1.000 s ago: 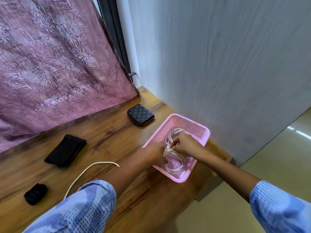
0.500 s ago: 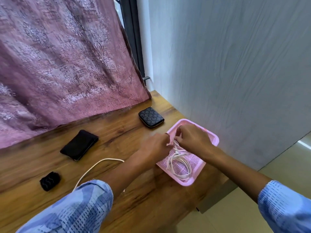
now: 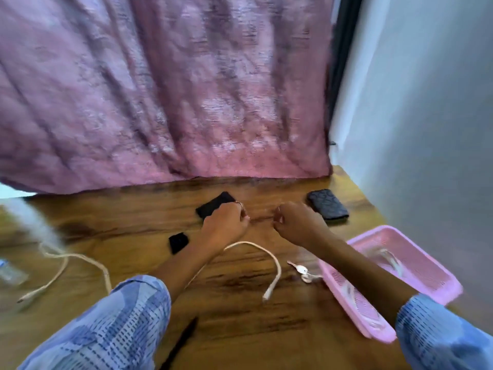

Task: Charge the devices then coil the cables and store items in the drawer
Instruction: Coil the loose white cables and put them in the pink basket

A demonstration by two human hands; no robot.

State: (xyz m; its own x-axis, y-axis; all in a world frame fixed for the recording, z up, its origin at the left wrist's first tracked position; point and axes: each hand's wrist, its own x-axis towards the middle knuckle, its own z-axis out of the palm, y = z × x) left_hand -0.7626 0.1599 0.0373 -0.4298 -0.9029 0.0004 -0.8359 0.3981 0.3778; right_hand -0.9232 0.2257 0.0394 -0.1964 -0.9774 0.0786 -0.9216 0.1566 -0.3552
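My left hand (image 3: 226,222) and my right hand (image 3: 296,222) hover side by side over the middle of the wooden table (image 3: 240,329). Both have curled fingers and hold nothing that I can see. A pink mesh basket (image 3: 384,231) sits at the right edge with a coiled white cable (image 3: 392,260) inside, partly hidden by my right forearm. A loose white cable (image 3: 269,255) arcs across the table below my hands. A second white cable (image 3: 66,260) lies at the left. Just beyond my left hand is a black phone (image 3: 213,204).
A dark patterned wallet-like case (image 3: 328,204) lies at the back right. A small black item (image 3: 178,243) sits left of my left forearm, and keys (image 3: 301,271) lie beside the basket. A clear bottle (image 3: 8,273) is at the far left. A pink curtain (image 3: 160,89) hangs behind, with a grey wall (image 3: 426,116) on the right.
Both hands have let go of the coiled cable, which stays in the basket, and have moved left to the middle of the table. The view has swung left.
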